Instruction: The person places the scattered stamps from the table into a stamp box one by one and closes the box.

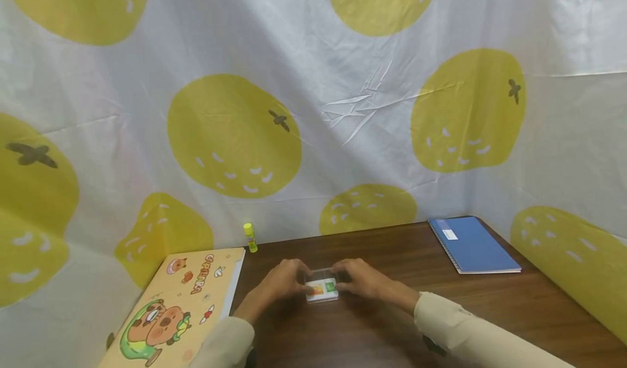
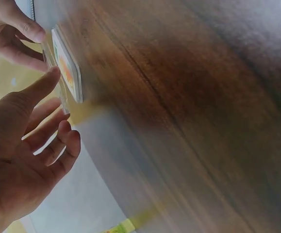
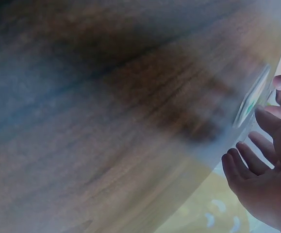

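A small flat white case [image 1: 322,297] with an orange and a green picture on top lies on the brown table between the two hands. Over it is a clear plastic lid [image 2: 63,99], a thin gap apart from the case in the left wrist view. The left hand [image 1: 285,280] pinches the lid's left edge between thumb and fingers. From the opposite side the right hand [image 1: 361,278] pinches its other edge. In the right wrist view, the case [image 3: 251,99] shows edge-on past the right thumb, and the lid is hard to make out.
To the left lies a large cream folder with capybara drawings [image 1: 168,302]. A yellow glue stick [image 1: 250,238] stands upright behind it. At the back right is a blue spiral notebook [image 1: 475,245]. A white curtain with yellow fruit prints [image 1: 313,139] encloses the wooden table [image 1: 392,335].
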The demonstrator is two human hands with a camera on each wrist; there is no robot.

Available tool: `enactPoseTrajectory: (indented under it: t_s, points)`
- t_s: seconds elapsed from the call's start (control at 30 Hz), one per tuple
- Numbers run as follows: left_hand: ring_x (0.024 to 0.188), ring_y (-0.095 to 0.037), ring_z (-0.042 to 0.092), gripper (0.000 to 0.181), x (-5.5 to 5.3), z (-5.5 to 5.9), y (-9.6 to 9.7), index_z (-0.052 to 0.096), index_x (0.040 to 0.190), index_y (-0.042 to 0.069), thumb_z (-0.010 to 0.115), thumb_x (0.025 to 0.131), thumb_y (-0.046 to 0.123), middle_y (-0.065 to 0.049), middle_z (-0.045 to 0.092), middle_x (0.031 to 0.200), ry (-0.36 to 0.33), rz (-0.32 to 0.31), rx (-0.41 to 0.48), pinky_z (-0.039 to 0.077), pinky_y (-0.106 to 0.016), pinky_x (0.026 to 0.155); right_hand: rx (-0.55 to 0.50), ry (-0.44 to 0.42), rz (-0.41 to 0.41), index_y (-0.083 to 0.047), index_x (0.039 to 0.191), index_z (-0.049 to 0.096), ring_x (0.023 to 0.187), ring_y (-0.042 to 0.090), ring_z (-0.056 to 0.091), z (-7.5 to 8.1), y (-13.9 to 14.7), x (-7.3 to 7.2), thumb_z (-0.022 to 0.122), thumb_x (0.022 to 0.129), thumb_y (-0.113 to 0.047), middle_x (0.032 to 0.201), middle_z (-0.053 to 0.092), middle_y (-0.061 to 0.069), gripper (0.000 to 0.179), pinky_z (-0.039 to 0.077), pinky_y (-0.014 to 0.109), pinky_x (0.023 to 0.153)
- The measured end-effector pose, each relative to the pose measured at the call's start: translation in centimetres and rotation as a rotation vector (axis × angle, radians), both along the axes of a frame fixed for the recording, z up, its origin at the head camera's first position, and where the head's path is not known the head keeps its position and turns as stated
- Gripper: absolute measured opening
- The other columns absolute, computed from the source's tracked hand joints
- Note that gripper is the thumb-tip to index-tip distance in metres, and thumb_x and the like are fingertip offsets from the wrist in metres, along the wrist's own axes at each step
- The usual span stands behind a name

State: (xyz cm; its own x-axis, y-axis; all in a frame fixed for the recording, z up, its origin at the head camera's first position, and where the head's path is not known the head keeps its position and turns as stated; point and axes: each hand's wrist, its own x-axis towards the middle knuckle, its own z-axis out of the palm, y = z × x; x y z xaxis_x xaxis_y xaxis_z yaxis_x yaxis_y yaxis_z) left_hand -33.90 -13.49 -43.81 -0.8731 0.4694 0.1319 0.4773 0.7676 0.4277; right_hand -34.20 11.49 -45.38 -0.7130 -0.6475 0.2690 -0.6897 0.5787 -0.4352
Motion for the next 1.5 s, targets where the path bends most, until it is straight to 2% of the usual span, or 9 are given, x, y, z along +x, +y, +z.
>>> enactPoseTrajectory:
  t_s: [0.13, 0.37, 0.7, 0.9, 1.1, 1.5]
  points:
    - [0.090, -0.020, 0.068, 0.041, 0.2, -0.1, -0.1, 0.077, 0.111, 0.003, 0.091, 0.079, 0.026, -0.009, 0.075, 0.107, -0.017, -0.003, -0.004, 0.058, -0.044, 0.083, 0.015, 0.016, 0.004, 0.007, 0.123, 0.069, 0.120, 0.040, 0.065, -0.3, 0.0, 0.3, 0.079, 0.091, -0.009, 0.128, 0.068, 0.023, 0.037, 0.051, 0.051, 0.102]
    - [0.090, -0.018, 0.064, 0.039, 0.3, -0.7, -0.1, 0.077, 0.110, 0.006, 0.091, 0.080, 0.026, -0.006, 0.074, 0.107, -0.037, 0.007, -0.015, 0.056, -0.040, 0.082, 0.025, -0.013, -0.006, 0.007, 0.125, 0.068, 0.122, 0.042, 0.063, -0.6, 0.1, 0.7, 0.080, 0.090, -0.010, 0.130, 0.067, 0.025, 0.040, 0.051, 0.052, 0.102]
    - [0.097, -0.020, 0.067, 0.039, 0.7, -0.7, -0.2, 0.079, 0.107, 0.008, 0.093, 0.077, 0.029, -0.005, 0.075, 0.109, -0.029, 0.013, -0.047, 0.056, -0.043, 0.087, 0.030, -0.049, 0.004, 0.005, 0.126, 0.068, 0.125, 0.044, 0.061, -0.4, 0.0, 1.2, 0.080, 0.090, -0.012, 0.134, 0.065, 0.024, 0.042, 0.049, 0.054, 0.104]
    - [0.104, -0.024, 0.069, 0.038, 0.9, -0.8, -0.2, 0.079, 0.106, 0.009, 0.093, 0.077, 0.030, -0.006, 0.075, 0.111, -0.018, 0.009, -0.052, 0.056, -0.045, 0.092, 0.042, -0.025, 0.006, 0.004, 0.125, 0.069, 0.124, 0.042, 0.063, -0.7, 0.0, 1.0, 0.081, 0.090, -0.013, 0.132, 0.066, 0.024, 0.040, 0.051, 0.052, 0.103]
    - [0.105, -0.025, 0.069, 0.038, 1.0, -0.9, -0.2, 0.079, 0.105, 0.009, 0.093, 0.077, 0.030, -0.007, 0.075, 0.112, -0.010, 0.000, -0.054, 0.056, -0.046, 0.092, 0.052, -0.017, -0.001, 0.002, 0.125, 0.070, 0.122, 0.040, 0.064, -0.9, 0.1, 1.1, 0.081, 0.091, -0.014, 0.131, 0.067, 0.022, 0.039, 0.052, 0.050, 0.102]
    - [0.115, -0.030, 0.068, 0.038, 0.9, -1.1, 0.2, 0.079, 0.106, 0.011, 0.094, 0.077, 0.032, -0.007, 0.074, 0.117, -0.026, 0.028, -0.082, 0.056, -0.049, 0.094, 0.045, -0.019, -0.002, 0.001, 0.123, 0.070, 0.122, 0.038, 0.064, -0.7, 0.1, 1.5, 0.081, 0.090, -0.016, 0.129, 0.069, 0.020, 0.039, 0.051, 0.052, 0.103]
